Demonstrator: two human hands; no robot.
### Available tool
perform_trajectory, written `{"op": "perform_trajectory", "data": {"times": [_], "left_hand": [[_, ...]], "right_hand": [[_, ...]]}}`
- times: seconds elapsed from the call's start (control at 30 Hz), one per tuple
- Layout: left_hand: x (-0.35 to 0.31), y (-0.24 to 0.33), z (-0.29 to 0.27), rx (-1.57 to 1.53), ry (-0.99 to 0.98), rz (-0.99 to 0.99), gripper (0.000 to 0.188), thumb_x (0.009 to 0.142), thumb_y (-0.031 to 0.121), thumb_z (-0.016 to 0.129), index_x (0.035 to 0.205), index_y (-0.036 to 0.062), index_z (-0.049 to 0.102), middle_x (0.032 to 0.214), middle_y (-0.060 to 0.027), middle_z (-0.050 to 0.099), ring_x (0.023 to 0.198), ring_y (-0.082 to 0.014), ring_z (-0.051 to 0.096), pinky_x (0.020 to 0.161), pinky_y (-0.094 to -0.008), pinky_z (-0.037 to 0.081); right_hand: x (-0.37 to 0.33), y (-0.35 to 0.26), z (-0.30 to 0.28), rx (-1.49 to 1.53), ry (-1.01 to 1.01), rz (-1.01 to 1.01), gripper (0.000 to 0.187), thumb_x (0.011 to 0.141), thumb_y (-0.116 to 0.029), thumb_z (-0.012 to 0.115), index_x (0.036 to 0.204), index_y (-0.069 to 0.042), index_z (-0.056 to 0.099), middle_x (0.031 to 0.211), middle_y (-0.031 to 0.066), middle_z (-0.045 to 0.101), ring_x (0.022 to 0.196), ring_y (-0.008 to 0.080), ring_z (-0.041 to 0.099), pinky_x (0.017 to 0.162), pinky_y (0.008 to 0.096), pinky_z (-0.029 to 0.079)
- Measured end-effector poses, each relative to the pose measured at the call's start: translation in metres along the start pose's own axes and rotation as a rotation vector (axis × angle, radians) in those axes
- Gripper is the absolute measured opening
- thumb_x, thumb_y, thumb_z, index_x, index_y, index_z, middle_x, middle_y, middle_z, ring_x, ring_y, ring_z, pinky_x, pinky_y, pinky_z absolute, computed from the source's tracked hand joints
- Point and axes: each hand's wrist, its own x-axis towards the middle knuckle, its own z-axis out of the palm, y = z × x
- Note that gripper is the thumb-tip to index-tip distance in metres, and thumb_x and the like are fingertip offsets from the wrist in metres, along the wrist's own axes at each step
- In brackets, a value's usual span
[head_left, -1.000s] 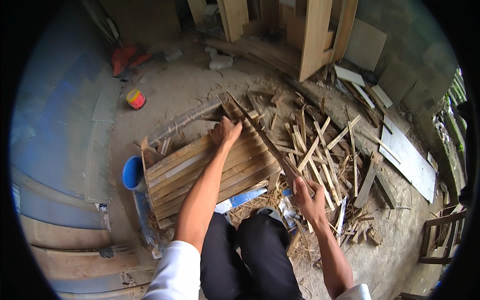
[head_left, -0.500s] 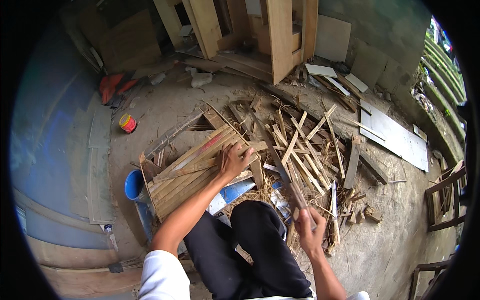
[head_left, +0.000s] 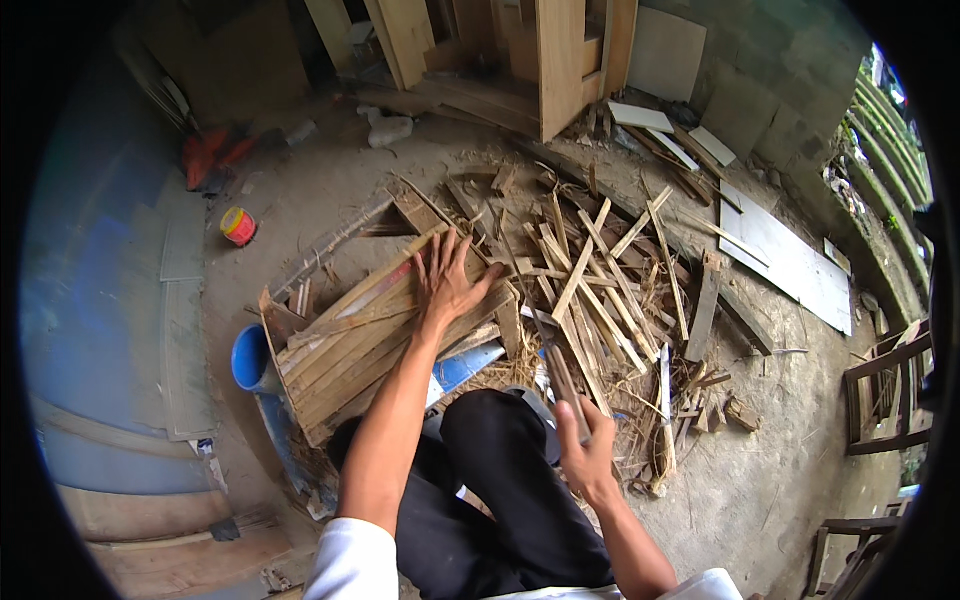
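Observation:
My left hand (head_left: 448,285) lies with fingers spread on a row of wooden planks (head_left: 345,350), pressing near their far right end. The planks rest across a wooden frame, one of them bearing a reddish mark. In my right hand (head_left: 588,450) is the wooden handle of a handsaw (head_left: 548,335), fingers wrapped round it. Its long dark blade points away from me and runs past the right end of the planks. The teeth are too small to make out, and I cannot tell whether the blade touches wood.
Right of the saw spreads a pile of thin wood strips (head_left: 610,290) and splinters. A blue bucket (head_left: 250,358) stands left of the planks, a red and yellow tub (head_left: 238,226) farther back. A pale flat board (head_left: 785,262) lies at the right; wooden panels (head_left: 560,70) stand at the back.
My left hand has slid farther along the planks, its bent fingers now spread flat. My right hand has moved left with the saw. The view has shifted slightly.

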Motion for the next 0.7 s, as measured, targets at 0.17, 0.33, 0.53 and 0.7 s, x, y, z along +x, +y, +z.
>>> {"op": "perform_trajectory", "data": {"times": [0.17,0.33,0.53,0.7], "left_hand": [[0.002,-0.007,-0.002,0.018,-0.078,0.015,0.086,0.070,0.036,0.067,0.147,0.0195,0.032,0.160,-0.0073,0.008,0.147,-0.0315,0.005,0.115,-0.0611,-0.002],[0.000,0.002,-0.005,0.020,-0.027,-0.033,0.079,0.079,0.051,0.061,0.147,0.0219,0.033,0.159,-0.0035,0.014,0.147,-0.0261,0.009,0.117,-0.0552,0.001],[-0.004,0.006,-0.007,0.080,0.011,0.005,0.085,0.079,0.064,0.057,0.146,0.0179,0.035,0.158,-0.0058,0.017,0.147,-0.0271,0.009,0.116,-0.0574,-0.001],[-0.002,0.006,-0.010,0.116,-0.003,0.011,0.089,0.078,0.070,0.055,0.145,0.0144,0.036,0.158,-0.0080,0.018,0.146,-0.0287,0.009,0.116,-0.0567,0.000]], "right_hand": [[0.007,-0.008,0.025,-0.145,-0.030,-0.070,0.027,0.091,-0.019,0.061,0.074,0.001,0.058,0.053,0.0195,0.055,0.044,0.0324,0.055,0.045,0.0383,0.041],[-0.034,-0.012,0.013,-0.101,0.039,-0.093,0.019,0.091,-0.012,0.059,0.077,0.000,0.059,0.051,0.0113,0.049,0.041,0.0206,0.048,0.042,0.0323,0.035],[-0.036,-0.027,0.009,-0.005,0.014,-0.011,0.030,0.094,-0.012,0.054,0.066,-0.001,0.055,0.048,0.0042,0.043,0.041,0.0098,0.040,0.041,0.0285,0.028],[0.053,-0.012,0.041,0.016,0.028,-0.014,0.025,0.093,-0.016,0.058,0.076,0.002,0.062,0.052,0.0115,0.053,0.042,0.0166,0.047,0.046,0.0345,0.038]]}}
